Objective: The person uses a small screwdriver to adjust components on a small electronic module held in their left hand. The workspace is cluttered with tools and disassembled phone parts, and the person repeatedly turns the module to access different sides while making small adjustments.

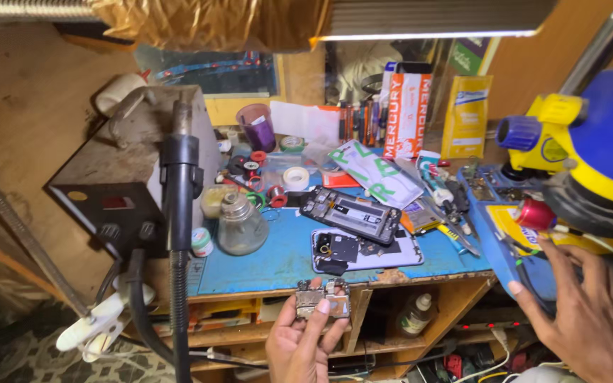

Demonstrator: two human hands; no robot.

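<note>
Head camera looks down on a cluttered repair bench. Nearest the viewer, the left hand (pixel 305 345) holds a small phone circuit board (pixel 322 298) up in front of the bench edge, thumb pressed on its face and fingers curled behind, so the hand is clamped on the board. To hold it well, I judge the grip should stay on the board's edges and off the tiny components. On the other side, the right hand (pixel 590 319) reaches out with fingers spread apart, resting against the edge of a blue work pad (pixel 516 266) under a yellow-and-blue microscope (pixel 590 142); it holds nothing that I can see.

Just beyond the board lies the blue bench mat (pixel 278 255). On it rests an opened phone back (pixel 367 250) with dark parts exposed, and behind that, touching it, a black phone frame (pixel 351 213). A glass bottle (pixel 240 223) stands to the left, near a hot-air rework station (pixel 125 181) whose black wand (pixel 180 191) hangs upright in front. Farther back sit tape rolls (pixel 295 177), a purple cup (pixel 257 126) and screwdrivers (pixel 363 122).
</note>
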